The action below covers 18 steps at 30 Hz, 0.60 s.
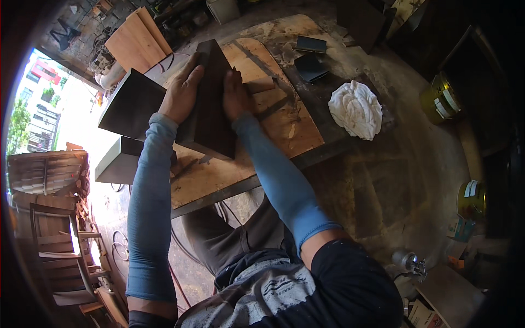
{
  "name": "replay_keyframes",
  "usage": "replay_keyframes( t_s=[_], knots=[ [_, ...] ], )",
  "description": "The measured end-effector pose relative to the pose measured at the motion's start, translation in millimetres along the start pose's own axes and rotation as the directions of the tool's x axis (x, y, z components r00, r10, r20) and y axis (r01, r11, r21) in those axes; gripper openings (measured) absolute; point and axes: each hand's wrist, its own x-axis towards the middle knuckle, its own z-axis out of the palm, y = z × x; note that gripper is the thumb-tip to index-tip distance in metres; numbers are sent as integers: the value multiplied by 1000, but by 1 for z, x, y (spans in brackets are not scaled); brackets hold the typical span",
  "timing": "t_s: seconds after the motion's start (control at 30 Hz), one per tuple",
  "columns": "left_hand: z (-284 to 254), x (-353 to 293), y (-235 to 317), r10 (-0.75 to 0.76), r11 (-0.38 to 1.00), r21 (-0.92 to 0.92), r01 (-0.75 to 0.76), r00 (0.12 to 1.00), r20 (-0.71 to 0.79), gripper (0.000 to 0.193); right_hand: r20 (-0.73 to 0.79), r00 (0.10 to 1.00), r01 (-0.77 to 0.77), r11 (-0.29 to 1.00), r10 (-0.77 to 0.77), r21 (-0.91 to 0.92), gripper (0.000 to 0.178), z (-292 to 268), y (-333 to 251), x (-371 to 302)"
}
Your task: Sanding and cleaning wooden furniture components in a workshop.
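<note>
The thick dark-brown rectangular panel (pixel 210 106), matte and straight-edged, is positioned over the plywood board (pixel 290 117). Forearms reach forward; left hand (pixel 182 94) and right hand (pixel 237 97), fingers extended, clasp its opposite sides.

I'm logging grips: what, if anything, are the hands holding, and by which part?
A dark box-shaped piece, by its opposite long sides: left hand on the left, right hand on the right.
</note>
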Motion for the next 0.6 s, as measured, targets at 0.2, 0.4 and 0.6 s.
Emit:
replay_keyframes(
  t_s=[0.2, 0.4, 0.6],
  knots=[
    [-7, 0, -2, -58, 991, 116, 72, 991, -117, 49, -179, 747, 628, 768, -640, -123, 73, 55, 48, -146],
    [-12, -4, 13, -152, 984, 101, 145, 986, 66, 48, 33, 944, 328, 922, -328, -206, 77, 22, -25, -60],
    [-5, -6, 9, -69, 997, 20, 69, 997, -24, 41, -38, 706, 661, 677, -707, -323, 71, 26, 3, -82]
  ],
)
